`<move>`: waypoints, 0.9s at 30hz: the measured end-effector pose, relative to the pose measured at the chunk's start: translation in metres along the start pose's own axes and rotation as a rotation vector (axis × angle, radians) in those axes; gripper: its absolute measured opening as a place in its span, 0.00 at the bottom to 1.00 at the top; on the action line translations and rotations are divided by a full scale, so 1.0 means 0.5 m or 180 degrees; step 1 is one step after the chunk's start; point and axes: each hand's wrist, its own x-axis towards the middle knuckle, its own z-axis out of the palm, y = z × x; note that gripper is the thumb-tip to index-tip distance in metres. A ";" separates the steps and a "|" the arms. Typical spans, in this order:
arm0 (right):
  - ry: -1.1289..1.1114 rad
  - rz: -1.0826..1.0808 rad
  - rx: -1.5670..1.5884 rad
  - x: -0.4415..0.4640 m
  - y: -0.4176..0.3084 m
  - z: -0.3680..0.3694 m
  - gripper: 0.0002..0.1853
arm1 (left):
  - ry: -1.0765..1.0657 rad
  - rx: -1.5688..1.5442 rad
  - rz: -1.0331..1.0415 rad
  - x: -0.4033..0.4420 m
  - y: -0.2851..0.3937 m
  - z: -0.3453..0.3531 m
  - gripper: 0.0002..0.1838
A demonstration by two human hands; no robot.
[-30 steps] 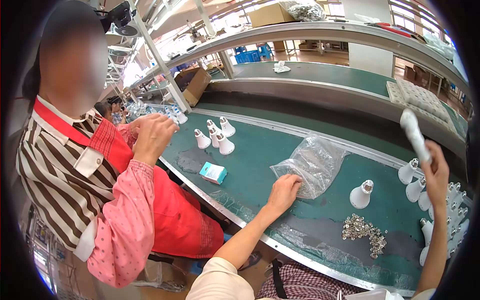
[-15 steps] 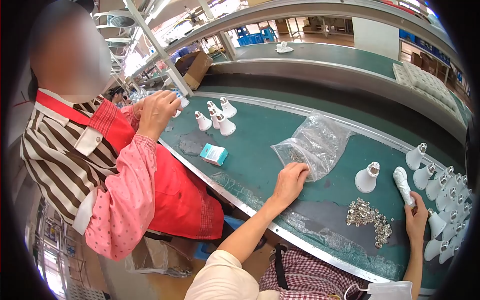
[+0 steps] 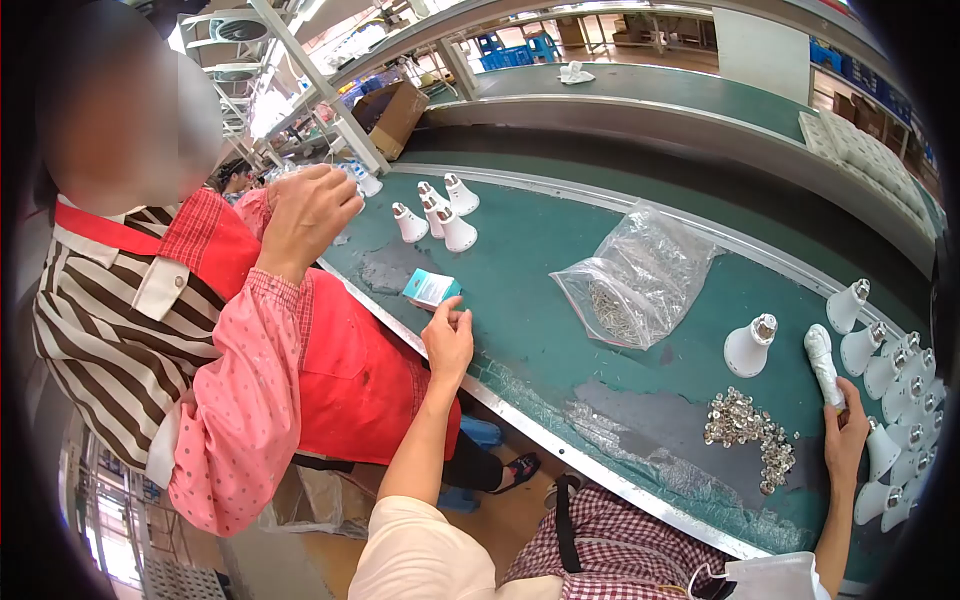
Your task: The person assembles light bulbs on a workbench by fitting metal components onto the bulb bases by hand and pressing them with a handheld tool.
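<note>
My left hand [image 3: 448, 342] is at the near corner of a small teal-and-white box [image 3: 433, 288], its index finger stretched toward it and the thumb slightly apart. Whether the fingertips touch the box, I cannot tell. My right hand [image 3: 846, 428] grips the lower end of a white-wrapped tool [image 3: 822, 362]; its tip is hidden in the fingers. Left of that tool a white bulb housing [image 3: 750, 346] with a metal screw cap stands upright. Small metal contact pieces [image 3: 735, 420] lie heaped on a dark patch. A clear plastic bag [image 3: 650, 275] holds many thin metal pins.
More white bulb housings [image 3: 905, 385] crowd the right end of the green bench [image 3: 560, 340]; several others [image 3: 440, 222] stand farther left. A co-worker in a red apron [image 3: 350, 380] sits at left, hands raised. A metal rail [image 3: 560, 187] runs along the bench's far side.
My left hand has left the plastic bag's mouth and moved left to the small box. My right hand still grips the wrapped tool. The view has shifted slightly.
</note>
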 end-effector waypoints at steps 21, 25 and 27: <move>0.0050 -0.0195 -0.0052 -0.010 -0.004 -0.008 0.19 | -0.0969 -0.1243 -0.0140 -0.052 0.143 0.045 0.10; 0.0014 -0.0222 0.0027 -0.011 0.009 -0.011 0.19 | -0.1645 -0.2019 -0.0180 -0.095 0.241 0.078 0.10; -0.0035 -0.0158 -0.0224 -0.013 -0.021 -0.022 0.18 | -0.2018 -0.2677 -0.0485 -0.116 0.288 0.103 0.11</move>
